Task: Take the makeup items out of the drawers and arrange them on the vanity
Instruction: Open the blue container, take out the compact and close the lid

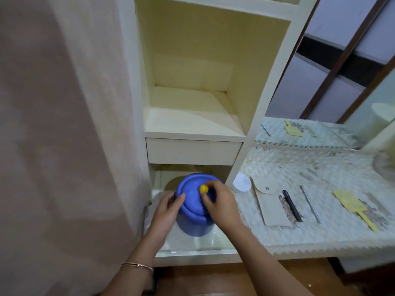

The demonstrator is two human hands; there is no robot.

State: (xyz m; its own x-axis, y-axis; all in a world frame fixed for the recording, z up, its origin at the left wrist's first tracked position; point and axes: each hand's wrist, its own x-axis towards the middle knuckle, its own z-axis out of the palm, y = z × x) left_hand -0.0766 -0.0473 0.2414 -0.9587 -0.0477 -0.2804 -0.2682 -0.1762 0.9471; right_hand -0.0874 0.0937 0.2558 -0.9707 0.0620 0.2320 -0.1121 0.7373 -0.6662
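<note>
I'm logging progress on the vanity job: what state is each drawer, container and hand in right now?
Upper drawer: shut.
Lower drawer: pulled open.
Blue jar: upright at the lower drawer, lid on; resting or lifted, cannot tell.
Left hand: grips the jar's side.
Right hand: pinches the lid's yellow knob.
Beige pouch: lying flat on the vanity; flap unclear.

Two bare forearms in shot. Left hand [168,212]: thin rose-gold bangle [136,265] on the wrist just behind it, two slim strands with a small bar-like joint on top. Right hand [220,204]: wrist and forearm bare to frame edge.
</note>
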